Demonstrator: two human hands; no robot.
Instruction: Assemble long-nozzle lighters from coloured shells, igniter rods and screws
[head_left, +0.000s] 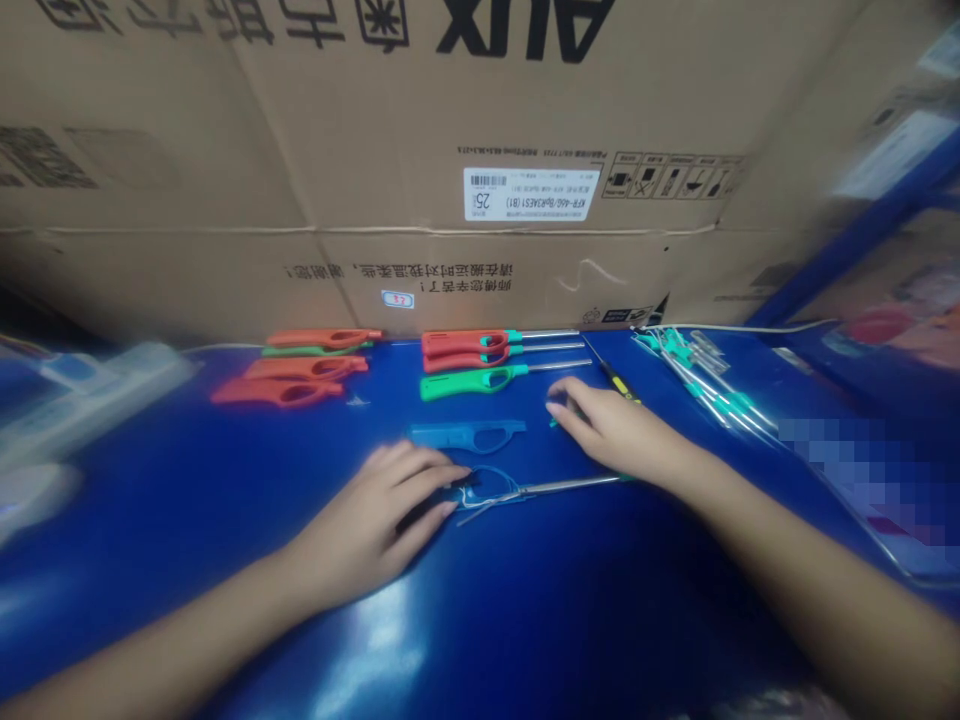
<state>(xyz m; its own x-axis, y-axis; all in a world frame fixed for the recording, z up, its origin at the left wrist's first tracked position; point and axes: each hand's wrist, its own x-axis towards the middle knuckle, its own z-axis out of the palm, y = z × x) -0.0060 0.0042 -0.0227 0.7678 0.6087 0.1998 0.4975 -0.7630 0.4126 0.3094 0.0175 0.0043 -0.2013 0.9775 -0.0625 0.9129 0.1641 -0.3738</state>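
My left hand (401, 505) is closed around the handle end of a blue lighter half-shell (512, 492) lying on the table. Thin wires and a metal tube (574, 485) lie in it, the tube pointing right under my right wrist. Just behind is a separate blue half-shell (450, 436). My right hand (611, 425) hovers over the tube's far side with thumb and forefinger nearly together. At their tips a small green part (553, 422) peeks out, mostly hidden; it seems to be in the pinch.
Red lighters (457, 342) and a green lighter (461, 386) lie in a row at the back. Orange half-shells (289, 390) are to the left. A screwdriver (619, 385) and several metal tubes with green ends (701, 385) lie right. A large cardboard box (375, 200) walls off the back.
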